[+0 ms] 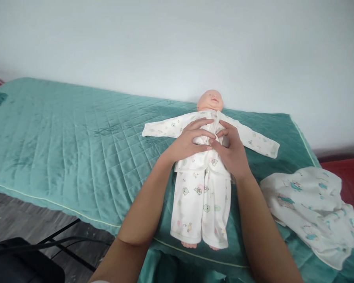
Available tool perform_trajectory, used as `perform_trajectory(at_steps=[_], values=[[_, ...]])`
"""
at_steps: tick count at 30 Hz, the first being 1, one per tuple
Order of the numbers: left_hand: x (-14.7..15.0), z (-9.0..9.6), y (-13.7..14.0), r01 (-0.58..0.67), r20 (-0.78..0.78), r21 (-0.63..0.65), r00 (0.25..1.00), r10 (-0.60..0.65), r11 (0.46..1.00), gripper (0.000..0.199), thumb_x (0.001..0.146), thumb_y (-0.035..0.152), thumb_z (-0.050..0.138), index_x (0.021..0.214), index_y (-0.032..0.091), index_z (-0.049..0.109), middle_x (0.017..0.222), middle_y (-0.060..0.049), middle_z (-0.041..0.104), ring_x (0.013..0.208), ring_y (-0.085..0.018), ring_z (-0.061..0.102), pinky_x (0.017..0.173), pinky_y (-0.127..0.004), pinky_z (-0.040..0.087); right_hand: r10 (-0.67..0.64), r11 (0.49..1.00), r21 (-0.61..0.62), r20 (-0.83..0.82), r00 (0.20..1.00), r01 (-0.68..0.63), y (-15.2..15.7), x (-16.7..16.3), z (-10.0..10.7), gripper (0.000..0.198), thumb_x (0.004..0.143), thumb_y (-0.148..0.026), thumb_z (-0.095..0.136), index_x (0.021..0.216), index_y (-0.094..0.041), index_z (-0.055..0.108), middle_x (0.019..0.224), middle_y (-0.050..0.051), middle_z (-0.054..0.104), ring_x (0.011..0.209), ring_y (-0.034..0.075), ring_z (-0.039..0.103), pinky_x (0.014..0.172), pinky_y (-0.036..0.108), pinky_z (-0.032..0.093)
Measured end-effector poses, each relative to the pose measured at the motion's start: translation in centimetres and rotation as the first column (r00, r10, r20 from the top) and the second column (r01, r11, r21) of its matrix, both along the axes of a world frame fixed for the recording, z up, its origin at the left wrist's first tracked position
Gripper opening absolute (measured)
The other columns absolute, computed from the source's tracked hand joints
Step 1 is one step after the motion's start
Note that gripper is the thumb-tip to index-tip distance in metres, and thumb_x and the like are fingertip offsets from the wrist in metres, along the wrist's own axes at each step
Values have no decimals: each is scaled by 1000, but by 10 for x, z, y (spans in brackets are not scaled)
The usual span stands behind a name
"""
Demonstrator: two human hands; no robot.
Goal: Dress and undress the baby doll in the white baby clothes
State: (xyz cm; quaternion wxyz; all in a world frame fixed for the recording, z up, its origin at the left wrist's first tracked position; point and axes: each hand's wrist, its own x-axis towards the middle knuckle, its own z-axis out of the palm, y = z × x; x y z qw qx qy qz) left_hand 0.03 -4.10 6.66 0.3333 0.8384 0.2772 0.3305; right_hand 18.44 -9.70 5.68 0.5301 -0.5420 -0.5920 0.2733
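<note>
1. The doll lies face-up on the green cover; probably light, smooth-headed.
2. Its shirt looks thin and soft; best pinched by the front edges.
3. Left hand loosely spread, right hand curled, both touching the shirt; cannot tell whether either grips cloth.

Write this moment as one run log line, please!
left grip: on white patterned fabric top; right grip: at top's front; pink plastic doll: on its back; white blue-printed cloth: rumpled, at right

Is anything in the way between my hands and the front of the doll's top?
Nothing visible: your left hand and right hand already touch the top. The loose patterned cloth lies off to the right.
</note>
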Motion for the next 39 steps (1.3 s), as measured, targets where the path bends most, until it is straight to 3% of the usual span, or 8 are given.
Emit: perform_trajectory(at_steps=[7,10,16,23,27,31,34,39], values=[[-7,-1,3,22,186,-224,982,20,974,13,87,34,71,84,22,69,150,-5,55,150,-29,36,113,-48,44,-180,984,-110,-596,782,143,9,17,-6,20,77,-28,67,75,-24,48,78,-3,58,74,15,59,74,30,50],[-6,-4,4,-13,263,-219,962,72,976,13,91,34,66,87,22,67,148,-6,57,145,-27,45,116,-48,40,-322,946,-204,-500,804,251,12,23,-10,19,75,-30,71,82,-23,54,74,-4,55,66,13,54,66,29,48],[-2,-2,3,-38,52,-77,998,42,996,21,84,38,76,99,24,69,159,-6,44,152,-28,33,123,-48,31,-252,967,-62,-90,964,247,10,19,-13,48,80,-43,74,121,-24,59,123,8,64,112,24,61,97,42,50],[0,-3,2,-43,184,-148,980,70,988,14,89,34,71,84,21,68,149,-6,55,142,-25,47,119,-44,35,-184,979,-115,-123,975,170,13,31,-21,50,81,-41,71,128,-27,61,113,4,68,102,23,64,92,42,53],[-1,-12,11,-161,484,-338,815,318,927,15,87,33,71,83,20,64,125,-7,69,121,-22,62,108,-38,45,-390,913,-162,-72,918,376,15,44,-21,43,74,-32,69,115,-19,67,95,3,68,85,20,63,85,39,53],[-3,-21,23,-388,505,-566,534,678,727,19,87,36,70,86,21,59,102,-3,69,92,-14,65,85,-28,51,-506,859,-88,9,863,505,16,44,-19,49,76,-32,66,123,-18,64,111,7,67,97,22,63,94,41,50],[-2,-21,24,-507,268,-574,625,733,642,24,84,39,72,97,21,62,98,-1,65,80,-13,59,72,-25,48,-401,904,-139,59,914,405,16,39,-22,58,80,-43,67,133,-22,59,127,10,64,109,24,61,103,45,46],[-1,-18,20,-560,35,-358,792,610,747,22,86,41,68,92,20,64,95,-1,66,84,-15,59,79,-28,47,-280,949,-123,94,955,291,18,39,-27,49,83,-48,65,125,-23,65,128,10,66,112,27,60,105,50,45]])
